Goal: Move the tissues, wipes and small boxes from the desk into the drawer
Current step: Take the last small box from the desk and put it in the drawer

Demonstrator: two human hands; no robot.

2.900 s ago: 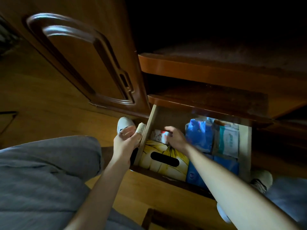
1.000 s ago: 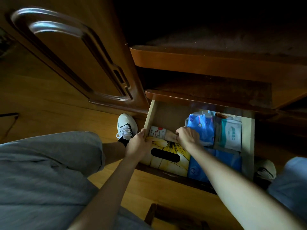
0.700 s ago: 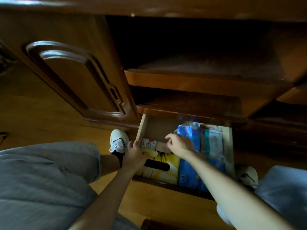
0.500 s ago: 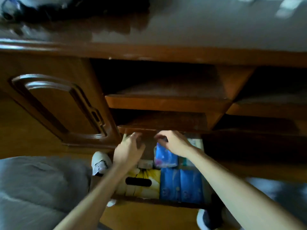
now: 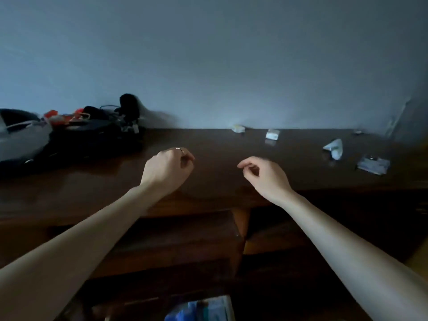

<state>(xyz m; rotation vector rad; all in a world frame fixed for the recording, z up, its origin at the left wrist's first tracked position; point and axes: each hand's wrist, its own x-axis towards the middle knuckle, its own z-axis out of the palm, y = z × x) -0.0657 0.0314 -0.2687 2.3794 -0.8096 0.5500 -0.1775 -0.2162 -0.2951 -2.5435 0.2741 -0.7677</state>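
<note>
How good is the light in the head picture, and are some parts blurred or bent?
Head view: dim and bluish; the desk top is almost black, with weak reflections under the small packets; the clutter at the far left is smeared by motion; both forearms look stretched by the wide lens; the drawer's contents are soft at the bottom edge.

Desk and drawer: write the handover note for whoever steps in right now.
Left hand: above the desk, fingers loosely curled, holding nothing.
Right hand: the same, empty.
On the desk, toward the right: a small box and a small packet by the wall, a crumpled tissue, and a flat wipes pack.
Drawer: open at the bottom edge, blue packs showing inside.
Done: some packs are stowed.
Left: carry those four items into the drawer. The dark clutter on the left looks unrelated.
</note>
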